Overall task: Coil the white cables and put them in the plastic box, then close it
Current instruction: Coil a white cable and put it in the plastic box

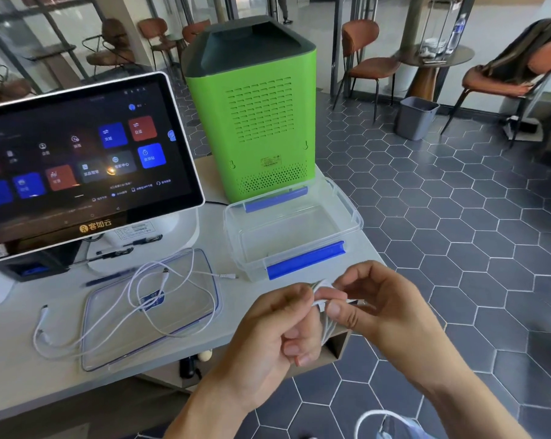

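My left hand point(277, 331) and my right hand point(381, 305) are held together in front of the table's near right corner, both pinching a bundled white cable point(324, 296) whose loops hang down between my fingers. The clear plastic box point(331, 231) with blue clips stands open and empty just beyond my hands. Its clear lid point(109, 353) lies flat on the table to the left. A second white cable point(160, 299) sprawls loose over the lid, one plug point(228, 275) pointing toward the box.
A touchscreen terminal point(84, 160) stands at the left of the white table point(11, 375). A green and grey machine point(255, 106) rises behind the box. Pens lie under the terminal. Beyond the table's right edge are hexagon floor tiles, chairs and a grey bin point(416, 117).
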